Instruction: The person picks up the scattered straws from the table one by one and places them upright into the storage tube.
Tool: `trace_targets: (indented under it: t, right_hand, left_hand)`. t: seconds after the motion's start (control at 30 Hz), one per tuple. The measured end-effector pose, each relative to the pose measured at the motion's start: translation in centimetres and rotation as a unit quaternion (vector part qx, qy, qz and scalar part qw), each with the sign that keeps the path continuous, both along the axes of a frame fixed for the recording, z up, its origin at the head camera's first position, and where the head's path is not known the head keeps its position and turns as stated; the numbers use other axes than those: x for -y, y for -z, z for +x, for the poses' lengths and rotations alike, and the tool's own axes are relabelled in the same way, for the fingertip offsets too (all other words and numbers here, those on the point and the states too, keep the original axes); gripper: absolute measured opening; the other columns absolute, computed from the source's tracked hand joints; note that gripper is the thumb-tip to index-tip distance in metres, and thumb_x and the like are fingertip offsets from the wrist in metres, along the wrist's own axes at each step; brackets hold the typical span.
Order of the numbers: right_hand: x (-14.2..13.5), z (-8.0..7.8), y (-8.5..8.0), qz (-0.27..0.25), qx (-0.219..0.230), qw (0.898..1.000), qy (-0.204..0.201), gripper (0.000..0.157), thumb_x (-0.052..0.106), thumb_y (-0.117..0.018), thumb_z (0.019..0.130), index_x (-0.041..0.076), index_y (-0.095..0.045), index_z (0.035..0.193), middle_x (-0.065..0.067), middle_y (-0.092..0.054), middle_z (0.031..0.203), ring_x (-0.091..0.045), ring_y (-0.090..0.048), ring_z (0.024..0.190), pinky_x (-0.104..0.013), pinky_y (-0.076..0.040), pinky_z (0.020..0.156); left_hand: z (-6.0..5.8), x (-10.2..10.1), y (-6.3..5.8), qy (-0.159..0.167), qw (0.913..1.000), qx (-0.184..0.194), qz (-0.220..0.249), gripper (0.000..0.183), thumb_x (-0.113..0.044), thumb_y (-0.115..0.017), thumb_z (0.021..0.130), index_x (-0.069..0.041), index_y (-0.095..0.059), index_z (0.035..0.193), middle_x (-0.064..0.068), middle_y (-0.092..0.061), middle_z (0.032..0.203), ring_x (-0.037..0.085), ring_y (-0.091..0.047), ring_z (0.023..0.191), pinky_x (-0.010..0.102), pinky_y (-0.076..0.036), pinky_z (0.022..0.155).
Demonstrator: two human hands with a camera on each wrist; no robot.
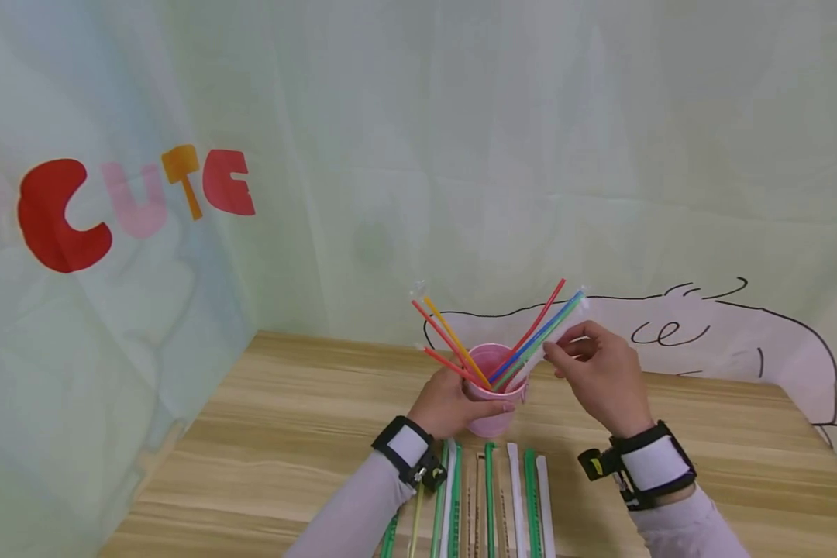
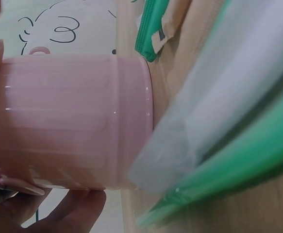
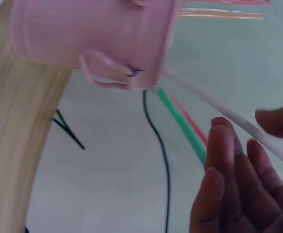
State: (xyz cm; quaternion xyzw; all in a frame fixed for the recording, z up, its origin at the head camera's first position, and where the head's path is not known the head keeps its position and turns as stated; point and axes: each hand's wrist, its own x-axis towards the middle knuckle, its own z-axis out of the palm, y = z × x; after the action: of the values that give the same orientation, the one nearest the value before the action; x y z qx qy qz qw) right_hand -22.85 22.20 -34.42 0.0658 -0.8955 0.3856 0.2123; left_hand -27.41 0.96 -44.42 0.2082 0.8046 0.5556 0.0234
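My left hand (image 1: 449,403) grips a pink bucket (image 2: 58,121) by its side, thumb across the front below the rim. Red, orange, blue and green drinking straws lean out of it, fanned to both sides. A white-wrapped straw (image 3: 219,104) slants out at the right, beside the green straw (image 3: 182,121). Around the white straw's upper part is my right hand (image 1: 603,376), thumb and fingers parted in the right wrist view, with the straw passing between them. The straws' lower ends are hidden inside the bucket.
Several wrapped straws lie in a row on the wooden table (image 1: 251,449), in front of the bucket: green straws (image 1: 530,496), white straws (image 1: 514,496) and brown paper-wrapped straws (image 1: 473,504). The left forearm overlaps the row's left end. A printed cloth backdrop (image 1: 390,155) hangs behind the table.
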Motion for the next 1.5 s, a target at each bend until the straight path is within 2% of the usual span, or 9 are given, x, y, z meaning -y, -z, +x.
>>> trace_targets:
  t: [0.13, 0.27, 0.4, 0.53, 0.7, 0.9, 1.03, 1.3, 1.5]
  right_hand:
    - [-0.2, -0.2, 1.3, 0.035, 0.056, 0.998, 0.004, 0.044, 0.047, -0.072, 0.084, 0.006, -0.059, 0.093, -0.012, -0.069, 0.085, -0.015, -0.061, 0.063, -0.033, -0.05, 0.052]
    - [-0.6, -0.3, 2.6, 0.026, 0.097, 0.995, -0.004, 0.053, 0.053, -0.07, 0.083, 0.004, -0.057, 0.098, -0.015, -0.066, 0.091, -0.019, -0.061, 0.069, -0.034, -0.051, 0.054]
    - [-0.4, -0.6, 4.4, -0.007, 0.146, 0.988, -0.046, 0.071, 0.052, -0.072, 0.082, 0.001, -0.049, 0.125, -0.019, -0.061, 0.11, -0.027, -0.059, 0.09, -0.037, -0.056, 0.066]
    - [0.5, -1.2, 6.1, -0.055, 0.189, 0.975, -0.106, 0.095, 0.05, -0.077, 0.078, 0.005, -0.029, 0.146, -0.021, -0.049, 0.132, -0.035, -0.048, 0.115, -0.053, -0.053, 0.085]
    - [2.3, -1.9, 7.6, -0.119, 0.174, 0.964, -0.162, 0.094, 0.04, -0.084, 0.073, 0.015, -0.03, 0.145, -0.012, -0.046, 0.136, -0.027, -0.041, 0.122, -0.064, -0.038, 0.098]
    - [3.5, -2.8, 8.5, -0.174, 0.147, 0.952, -0.202, 0.084, 0.026, -0.088, 0.07, 0.017, -0.037, 0.137, -0.008, -0.052, 0.129, -0.022, -0.051, 0.113, -0.052, -0.048, 0.094]
    - [3.7, -3.0, 8.8, -0.178, 0.137, 0.953, -0.205, 0.081, 0.024, -0.086, 0.072, 0.017, -0.038, 0.137, -0.009, -0.054, 0.128, -0.023, -0.053, 0.111, -0.049, -0.051, 0.091]
    - [3.5, -2.8, 9.1, -0.181, 0.127, 0.953, -0.208, 0.081, 0.024, -0.086, 0.073, 0.021, -0.039, 0.139, -0.007, -0.053, 0.131, -0.022, -0.051, 0.114, -0.054, -0.049, 0.093]
    - [3.6, -3.1, 9.2, -0.169, 0.127, 0.957, -0.2, 0.082, 0.024, -0.086, 0.073, 0.018, -0.038, 0.139, -0.01, -0.053, 0.131, -0.024, -0.051, 0.114, -0.054, -0.048, 0.094]
  left_hand:
    - [0.0, -0.1, 0.0, -0.004, 0.9999, 0.008, -0.007, 0.08, -0.051, -0.083, 0.069, -0.029, -0.047, 0.136, -0.012, -0.058, 0.124, 0.003, -0.051, 0.108, 0.038, -0.05, 0.093]
    - [0.0, -0.2, -0.1, -0.007, 0.9997, 0.018, -0.014, 0.079, -0.053, -0.082, 0.069, -0.031, -0.046, 0.136, -0.012, -0.057, 0.125, 0.004, -0.051, 0.109, 0.04, -0.049, 0.094]
    - [0.1, -0.1, -0.2, -0.014, 0.9995, 0.019, -0.023, 0.077, -0.055, -0.081, 0.068, -0.033, -0.047, 0.133, -0.012, -0.058, 0.123, 0.005, -0.051, 0.108, 0.042, -0.049, 0.095]
    - [0.0, 0.1, 0.0, -0.013, 0.9995, 0.011, -0.025, 0.075, -0.052, -0.082, 0.07, -0.032, -0.048, 0.134, -0.01, -0.058, 0.126, 0.006, -0.051, 0.109, 0.042, -0.049, 0.095]
    - [-0.3, 0.4, 0.2, -0.011, 0.9995, 0.0, -0.031, 0.073, -0.036, -0.084, 0.075, -0.029, -0.047, 0.137, -0.008, -0.056, 0.129, 0.006, -0.051, 0.11, 0.038, -0.05, 0.094]
    - [-0.4, 0.4, 0.1, 0.005, 0.9996, 0.006, -0.026, 0.072, -0.024, -0.083, 0.076, -0.027, -0.046, 0.137, -0.008, -0.056, 0.127, 0.005, -0.051, 0.108, 0.034, -0.051, 0.091]
    - [-0.4, 0.5, 0.0, 0.018, 0.9995, 0.003, -0.026, 0.071, -0.024, -0.083, 0.077, -0.029, -0.045, 0.137, -0.01, -0.056, 0.127, 0.003, -0.051, 0.109, 0.033, -0.051, 0.092]
    - [-0.6, 0.6, 0.0, 0.038, 0.999, 0.006, -0.022, 0.077, -0.016, -0.083, 0.075, -0.03, -0.042, 0.139, -0.011, -0.054, 0.13, 0.002, -0.049, 0.111, 0.032, -0.049, 0.095]
    - [-0.8, 0.7, 0.1, 0.05, 0.9985, 0.0, -0.022, 0.079, -0.016, -0.083, 0.075, -0.03, -0.04, 0.14, -0.012, -0.051, 0.133, 0.001, -0.046, 0.115, 0.033, -0.046, 0.099]
